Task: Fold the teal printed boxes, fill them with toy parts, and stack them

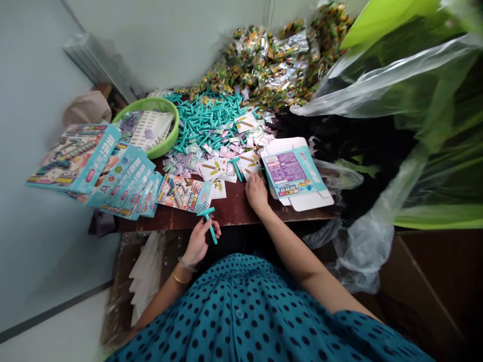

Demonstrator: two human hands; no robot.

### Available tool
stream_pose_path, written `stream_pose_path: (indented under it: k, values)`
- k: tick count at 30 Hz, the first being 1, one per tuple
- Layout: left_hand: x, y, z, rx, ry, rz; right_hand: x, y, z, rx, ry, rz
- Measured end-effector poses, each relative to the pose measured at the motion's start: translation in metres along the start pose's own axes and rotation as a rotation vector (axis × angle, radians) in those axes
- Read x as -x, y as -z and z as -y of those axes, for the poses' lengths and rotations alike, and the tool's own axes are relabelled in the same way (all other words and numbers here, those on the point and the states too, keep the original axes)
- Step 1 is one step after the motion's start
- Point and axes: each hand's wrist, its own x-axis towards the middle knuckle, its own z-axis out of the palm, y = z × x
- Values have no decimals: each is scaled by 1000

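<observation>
Near the table's front edge, my left hand (pixel 198 242) is closed around a small teal toy hammer (pixel 206 212), its T-shaped head sticking up above the fingers. My right hand (pixel 257 192) is on the table with its fingers bunched at the lower edge of a printed instruction card (pixel 249 161); the fingertips are partly hidden. Another teal hammer (pixel 236 168) lies just left of that card. More instruction cards (pixel 212 168) are spread between my hands. To the right of my right hand lies a flattened, open-flapped teal box (pixel 290 171). A printed box (pixel 184 193) lies beyond my left hand.
Teal printed boxes (pixel 124 181) are stacked at the left. Behind them stands a green basket (pixel 175 125) with sheets and small packets. A heap of teal plastic pieces (pixel 211 115) and small sachets (pixel 184 163) covers the middle. Bagged colourful parts (pixel 279 60) and plastic bags (pixel 415 115) crowd behind and right.
</observation>
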Motion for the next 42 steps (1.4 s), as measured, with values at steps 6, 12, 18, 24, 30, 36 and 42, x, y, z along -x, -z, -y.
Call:
stream_pose_path:
  k: [6,12,18,24,30,36,42]
  values:
    - [0,1,7,52,106,27,30,53,6,-123,119,-59]
    - [-3,5,6,47,118,57,95,67,-22,-73,424,194]
    - [-8,4,26,67,190,70,128,54,-41,-69,335,217]
    - [-8,-6,32,93,192,117,129,53,-34,-135,287,183]
    - [-4,-6,33,65,223,109,130,57,-28,-187,236,189]
    - [-3,-8,40,34,273,103,134,60,-19,-132,243,208]
    - [4,-14,40,-63,226,145,142,56,-30,-65,329,203]
